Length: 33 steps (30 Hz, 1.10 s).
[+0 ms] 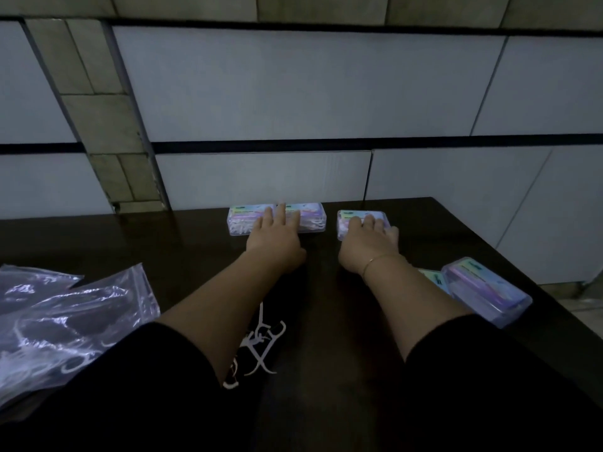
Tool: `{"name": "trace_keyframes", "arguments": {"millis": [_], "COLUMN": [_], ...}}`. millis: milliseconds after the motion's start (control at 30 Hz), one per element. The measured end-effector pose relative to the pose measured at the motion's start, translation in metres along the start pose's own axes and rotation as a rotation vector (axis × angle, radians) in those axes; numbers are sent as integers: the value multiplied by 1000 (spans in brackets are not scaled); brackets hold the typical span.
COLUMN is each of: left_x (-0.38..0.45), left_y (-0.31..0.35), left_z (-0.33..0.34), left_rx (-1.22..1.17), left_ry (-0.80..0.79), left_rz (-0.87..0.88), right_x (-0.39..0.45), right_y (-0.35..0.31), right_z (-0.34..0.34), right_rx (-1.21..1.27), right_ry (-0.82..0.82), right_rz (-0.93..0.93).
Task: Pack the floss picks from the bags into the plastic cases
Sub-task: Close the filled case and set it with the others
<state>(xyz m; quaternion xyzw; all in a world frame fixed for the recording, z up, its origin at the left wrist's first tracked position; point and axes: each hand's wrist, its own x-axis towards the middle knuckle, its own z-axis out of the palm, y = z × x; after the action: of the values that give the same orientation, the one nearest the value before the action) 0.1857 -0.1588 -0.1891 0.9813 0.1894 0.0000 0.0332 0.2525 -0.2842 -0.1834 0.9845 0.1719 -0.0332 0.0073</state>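
**Packing well advanced; loose picks and a bag remain**

Status: three filled cases stand at the far edge of the dark worktop (163,243). A pair of cases (277,220) sits side by side at 12 o'clock, a single case (363,223) just beside them at 1 o'clock. At 3 o'clock lie two more cases (486,290), the nearer one closed with pastel contents, the other mostly hidden behind it.

Left hand (275,236): fingers straight, resting flat across the lids of the pair, gripping nothing. Right hand (370,236): laid over the single case, fingers bent down over its top; whether it grips or merely presses, I cannot tell.

Left to do, by my judgement: a small heap of white floss picks (261,340) lies loose at 6 o'clock between the forearms, and the clear zip bags (65,314) at 8 o'clock hold a few more.

Unclear: light is dim; counts inside cases unreadable; sleeves hide the near worktop; the bags are cut off at the left edge.
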Motion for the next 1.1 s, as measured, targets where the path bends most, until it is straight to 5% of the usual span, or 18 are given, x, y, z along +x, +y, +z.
{"name": "trace_keyframes", "arguments": {"millis": [467,767,933,1100], "left_x": [3,-46,-89,-137], "left_y": [12,44,60,61], "left_z": [12,19,25,38], "left_rx": [19,39,109,-199], "left_ry": [18,14,11,205], "left_rz": [7,136,233,194], "right_x": [29,-63,-125,-131], "right_y": [-3,15,32,35], "right_z": [1,-19,-8,11], "right_rx": [-50,-102,-250,229], "right_ry": [-50,-105,-129,-56], "right_rz": [-129,158,125,-84]}}
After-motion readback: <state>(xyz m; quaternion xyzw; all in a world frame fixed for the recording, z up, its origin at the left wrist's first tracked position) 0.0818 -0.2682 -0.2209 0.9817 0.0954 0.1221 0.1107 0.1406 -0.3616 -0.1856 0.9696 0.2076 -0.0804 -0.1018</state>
